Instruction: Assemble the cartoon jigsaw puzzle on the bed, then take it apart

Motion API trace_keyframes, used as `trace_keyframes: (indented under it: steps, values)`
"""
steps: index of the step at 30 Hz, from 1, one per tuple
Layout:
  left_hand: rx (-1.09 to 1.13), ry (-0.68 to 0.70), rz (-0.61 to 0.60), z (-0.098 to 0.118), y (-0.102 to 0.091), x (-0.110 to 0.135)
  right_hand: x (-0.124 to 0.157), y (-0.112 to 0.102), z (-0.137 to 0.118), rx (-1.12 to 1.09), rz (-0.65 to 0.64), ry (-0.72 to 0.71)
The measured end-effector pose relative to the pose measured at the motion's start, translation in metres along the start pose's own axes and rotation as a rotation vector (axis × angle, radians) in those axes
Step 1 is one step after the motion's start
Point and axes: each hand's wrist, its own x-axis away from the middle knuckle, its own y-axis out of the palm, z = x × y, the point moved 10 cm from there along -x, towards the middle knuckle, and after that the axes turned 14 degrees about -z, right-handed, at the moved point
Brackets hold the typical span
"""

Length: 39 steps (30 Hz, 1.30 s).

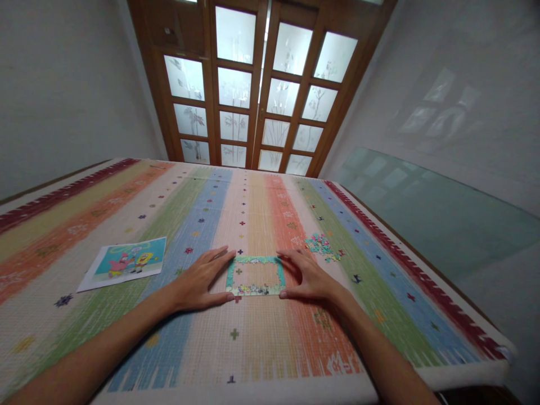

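A rectangular jigsaw puzzle border [256,291] lies flat on the striped tablecloth, its joined edge pieces forming a ring with the cloth showing through the middle. At its left side, my left hand [201,283] is spread, fingertips at the upper corner and thumb at the lower one. My right hand [311,279] mirrors it on the right side, thumb and fingers wide apart at the two corners. Beyond the right hand is a loose heap of jigsaw pieces [323,246], mostly teal. To the left lies a printed picture sheet [129,261] with pink and yellow cartoon figures.
The tablecloth [261,343] has coloured stripes and small printed motifs, and covers a wide table. Past the far edge stand wooden doors [258,112] with frosted panes. A glass panel [430,208] leans along the right wall. Pale walls close in both sides.
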Motion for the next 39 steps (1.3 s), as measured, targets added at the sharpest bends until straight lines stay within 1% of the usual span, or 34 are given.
trace_keyframes:
  steps: [3, 7, 15, 24, 33, 39]
  values:
    - [0.001, -0.029, -0.015, -0.005, 0.002, -0.001, -0.002, 0.002, 0.005, 0.011, 0.004, 0.010]
    - [-0.011, -0.048, -0.029, -0.010, 0.003, -0.004, -0.002, 0.001, 0.004, 0.024, 0.031, -0.009]
    - [-0.015, -0.020, -0.040, -0.011, 0.003, -0.007, -0.001, -0.003, 0.000, 0.073, 0.089, -0.036]
    - [-0.022, -0.046, -0.056, -0.013, 0.002, -0.010, -0.004, 0.001, -0.004, 0.121, 0.087, -0.050]
    - [0.023, -0.034, -0.041, -0.020, -0.004, -0.001, -0.001, -0.005, -0.004, 0.110, 0.085, -0.054]
    - [0.012, -0.036, -0.029, -0.020, -0.004, -0.001, -0.003, -0.001, -0.001, 0.121, 0.077, -0.042]
